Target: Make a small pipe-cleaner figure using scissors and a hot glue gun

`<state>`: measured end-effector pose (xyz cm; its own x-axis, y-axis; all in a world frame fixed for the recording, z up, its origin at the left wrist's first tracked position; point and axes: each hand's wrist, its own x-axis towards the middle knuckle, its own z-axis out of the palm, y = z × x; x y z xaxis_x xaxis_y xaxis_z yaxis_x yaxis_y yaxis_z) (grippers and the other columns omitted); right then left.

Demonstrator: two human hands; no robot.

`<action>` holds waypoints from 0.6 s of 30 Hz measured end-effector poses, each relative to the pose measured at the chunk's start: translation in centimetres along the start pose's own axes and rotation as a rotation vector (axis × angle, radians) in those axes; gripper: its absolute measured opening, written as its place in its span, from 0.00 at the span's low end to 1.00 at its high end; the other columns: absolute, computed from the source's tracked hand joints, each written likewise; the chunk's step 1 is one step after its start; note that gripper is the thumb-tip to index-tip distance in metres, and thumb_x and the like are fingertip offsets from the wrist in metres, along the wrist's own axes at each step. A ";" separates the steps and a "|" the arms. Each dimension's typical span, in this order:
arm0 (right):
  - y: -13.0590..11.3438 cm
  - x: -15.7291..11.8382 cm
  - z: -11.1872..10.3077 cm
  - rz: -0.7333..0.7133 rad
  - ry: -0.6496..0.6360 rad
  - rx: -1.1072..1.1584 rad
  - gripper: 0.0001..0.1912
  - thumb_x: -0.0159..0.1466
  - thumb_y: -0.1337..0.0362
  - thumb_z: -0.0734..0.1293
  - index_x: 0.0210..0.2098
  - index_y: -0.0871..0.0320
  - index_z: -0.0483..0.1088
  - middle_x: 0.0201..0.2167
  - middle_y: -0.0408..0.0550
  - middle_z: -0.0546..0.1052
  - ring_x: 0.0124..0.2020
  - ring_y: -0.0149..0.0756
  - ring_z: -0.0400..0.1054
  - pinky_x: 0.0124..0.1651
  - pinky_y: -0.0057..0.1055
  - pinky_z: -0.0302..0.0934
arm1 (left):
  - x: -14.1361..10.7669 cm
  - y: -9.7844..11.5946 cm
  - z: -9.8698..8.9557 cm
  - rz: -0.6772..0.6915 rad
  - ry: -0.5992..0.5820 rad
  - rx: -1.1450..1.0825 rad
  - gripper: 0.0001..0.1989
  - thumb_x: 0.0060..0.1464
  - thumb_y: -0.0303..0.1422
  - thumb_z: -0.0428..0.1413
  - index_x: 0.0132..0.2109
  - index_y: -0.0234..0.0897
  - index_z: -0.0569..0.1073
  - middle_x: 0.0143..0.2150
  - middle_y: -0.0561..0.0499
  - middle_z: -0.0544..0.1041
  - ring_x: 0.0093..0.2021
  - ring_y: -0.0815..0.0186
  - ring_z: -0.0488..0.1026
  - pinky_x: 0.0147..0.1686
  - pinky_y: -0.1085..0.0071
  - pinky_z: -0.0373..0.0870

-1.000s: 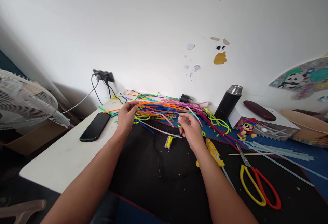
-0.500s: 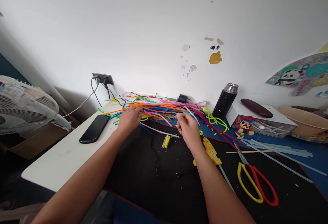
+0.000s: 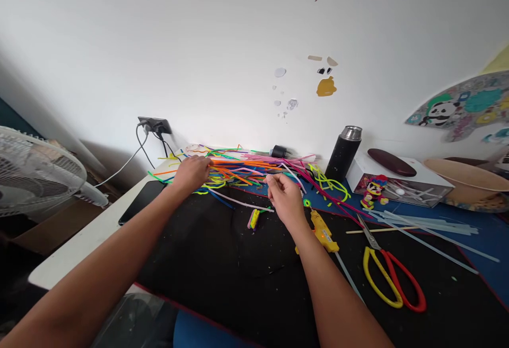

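Note:
Many coloured pipe cleaners (image 3: 242, 167) lie in a loose pile along the wall. At the pile's left part, my left hand (image 3: 193, 172) is closed on pipe cleaners, its fingertips partly hidden. My right hand (image 3: 283, 191) hovers near the pile's right front, thumb and fingers pinched; what they hold, if anything, is too small to name. A small yellow and pink bundle (image 3: 253, 219) rests on the black mat (image 3: 207, 263) between my forearms. Just right of my right wrist lies a yellow glue gun (image 3: 323, 233).
Scissors (image 3: 384, 271) with yellow and red handles lie at the right, near clear glue sticks (image 3: 433, 223). Behind stand a black flask (image 3: 344, 153), a small figure (image 3: 374, 192), a white box (image 3: 401, 178) and a bowl (image 3: 469, 181). A phone (image 3: 142, 199) lies left, beyond it a fan (image 3: 40, 173).
My left hand has shifted left along the pile, and its forearm now covers part of the phone. My right hand stays pinched in nearly the same place. The view has moved slightly.

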<state>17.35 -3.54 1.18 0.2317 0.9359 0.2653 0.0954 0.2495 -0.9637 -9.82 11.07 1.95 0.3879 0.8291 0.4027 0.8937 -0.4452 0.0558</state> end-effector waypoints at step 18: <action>0.7 -0.4 0.6 -0.026 -0.059 -0.121 0.18 0.69 0.47 0.65 0.32 0.54 0.73 0.19 0.40 0.69 0.21 0.35 0.61 0.24 0.29 0.53 | 4.0 -3.7 -5.4 -0.502 0.411 -0.999 0.05 0.43 0.31 0.67 0.25 0.38 0.78 0.24 0.47 0.78 0.23 0.65 0.68 0.27 0.69 0.61</action>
<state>16.71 -3.58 0.37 0.1709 0.9434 0.2844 0.2179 0.2453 -0.9446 -12.82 14.27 8.27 -0.2194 0.8963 0.3853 0.2828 -0.3196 0.9044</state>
